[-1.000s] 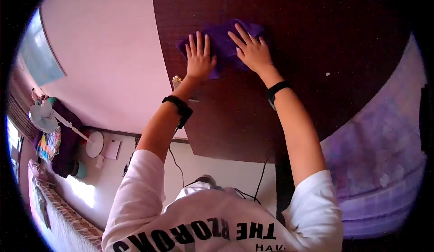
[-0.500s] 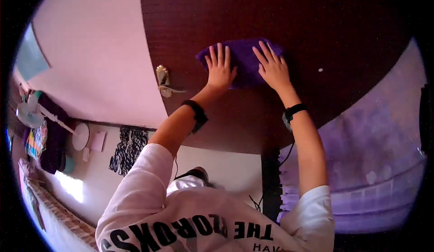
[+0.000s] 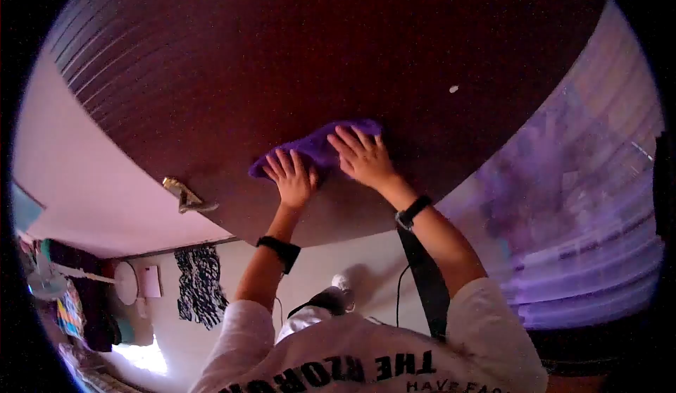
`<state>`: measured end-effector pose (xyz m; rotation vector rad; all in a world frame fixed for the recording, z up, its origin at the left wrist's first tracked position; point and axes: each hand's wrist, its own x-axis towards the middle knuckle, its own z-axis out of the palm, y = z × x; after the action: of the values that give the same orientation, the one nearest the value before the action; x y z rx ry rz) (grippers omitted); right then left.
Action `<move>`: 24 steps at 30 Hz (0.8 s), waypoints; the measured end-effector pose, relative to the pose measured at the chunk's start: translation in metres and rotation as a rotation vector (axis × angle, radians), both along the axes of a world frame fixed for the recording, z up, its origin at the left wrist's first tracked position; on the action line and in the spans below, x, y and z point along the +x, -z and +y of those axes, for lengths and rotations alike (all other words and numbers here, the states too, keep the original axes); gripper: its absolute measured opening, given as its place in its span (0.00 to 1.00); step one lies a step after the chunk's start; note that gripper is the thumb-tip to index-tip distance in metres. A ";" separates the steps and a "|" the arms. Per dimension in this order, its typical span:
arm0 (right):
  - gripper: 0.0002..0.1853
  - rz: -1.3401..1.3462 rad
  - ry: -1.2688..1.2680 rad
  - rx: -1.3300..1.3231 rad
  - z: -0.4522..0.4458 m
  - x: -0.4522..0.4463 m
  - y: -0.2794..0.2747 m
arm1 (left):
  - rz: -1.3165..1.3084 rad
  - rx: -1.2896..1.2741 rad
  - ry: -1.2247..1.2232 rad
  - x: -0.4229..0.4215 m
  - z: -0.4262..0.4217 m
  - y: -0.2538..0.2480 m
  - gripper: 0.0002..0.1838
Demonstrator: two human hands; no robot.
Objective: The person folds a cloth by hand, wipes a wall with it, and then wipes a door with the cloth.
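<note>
A purple cloth [image 3: 317, 144] lies bunched against a dark red-brown door [image 3: 282, 55]. My left hand [image 3: 292, 178] presses flat on the cloth's left part, fingers spread. On its right part rests my right hand [image 3: 362, 157], also flat with the fingers apart. Neither hand is closed round the cloth; the palms hide some of its lower edge. A gold door handle [image 3: 186, 197] sits at the door's left edge, left of my left hand. A small white spot [image 3: 454, 89] shows on the door, up and right of my right hand.
Purple curtain fabric [image 3: 563, 210] hangs at the right. At the lower left are a white fan [image 3: 127, 282], a black-and-white patterned mat [image 3: 199, 284] and a pink wall [image 3: 134, 203]. A cable [image 3: 399, 294] runs near a dark strip below the door.
Both hands and the purple cloth have moved lower on the door. The view has shifted and tilted, and more of the door's ribbed left edge shows. Both hands have stayed flat.
</note>
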<state>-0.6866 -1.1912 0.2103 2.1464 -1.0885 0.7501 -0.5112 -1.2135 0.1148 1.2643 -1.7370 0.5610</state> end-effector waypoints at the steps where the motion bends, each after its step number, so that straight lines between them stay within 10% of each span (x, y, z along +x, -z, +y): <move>1: 0.28 -0.015 0.016 0.015 0.002 -0.007 0.001 | 0.021 0.045 -0.013 -0.007 -0.001 0.006 0.32; 6: 0.28 -0.192 0.095 0.289 0.029 -0.010 -0.006 | 0.199 -0.071 0.104 -0.037 -0.004 0.009 0.32; 15: 0.28 -0.633 0.247 -0.020 0.012 -0.090 -0.081 | -0.076 -0.016 0.205 -0.161 0.006 -0.154 0.26; 24: 0.28 -0.652 0.508 0.233 0.020 -0.174 0.098 | -0.482 0.013 0.243 -0.235 0.012 -0.042 0.25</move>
<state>-0.8607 -1.1711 0.1127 1.6912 -2.0449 1.1426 -0.7460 -1.2010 0.1572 0.9533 -2.2563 0.7531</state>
